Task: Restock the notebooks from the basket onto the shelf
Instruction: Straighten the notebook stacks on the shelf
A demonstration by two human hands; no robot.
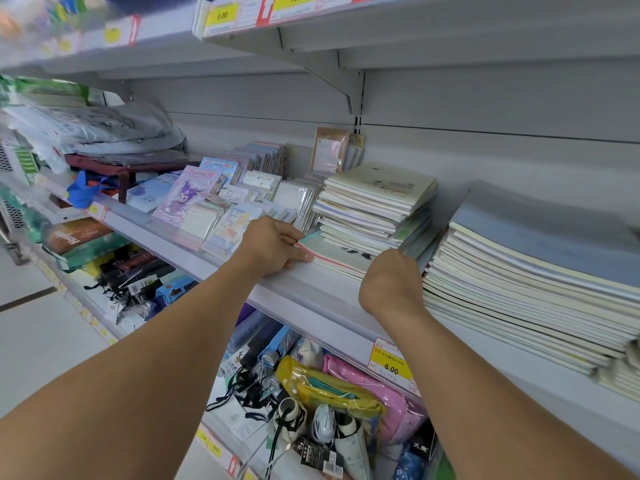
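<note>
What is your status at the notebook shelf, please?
Left hand grips middle stack's bottom notebooks. Right hand at their right edge, grip hidden. Nothing blocking.

The shelf (pixel 311 292) is pale grey with a yellow price tag (pixel 390 364) on its front edge. A tall pile of notebooks (pixel 533 289) sits on the right. Just beside it, in the middle, is a smaller notebook pile (pixel 375 206) on some wider flat notebooks (pixel 337 256). Small wrapped notepads (pixel 221 206) lie to the left, then a dark red bag (pixel 121 164).
</note>
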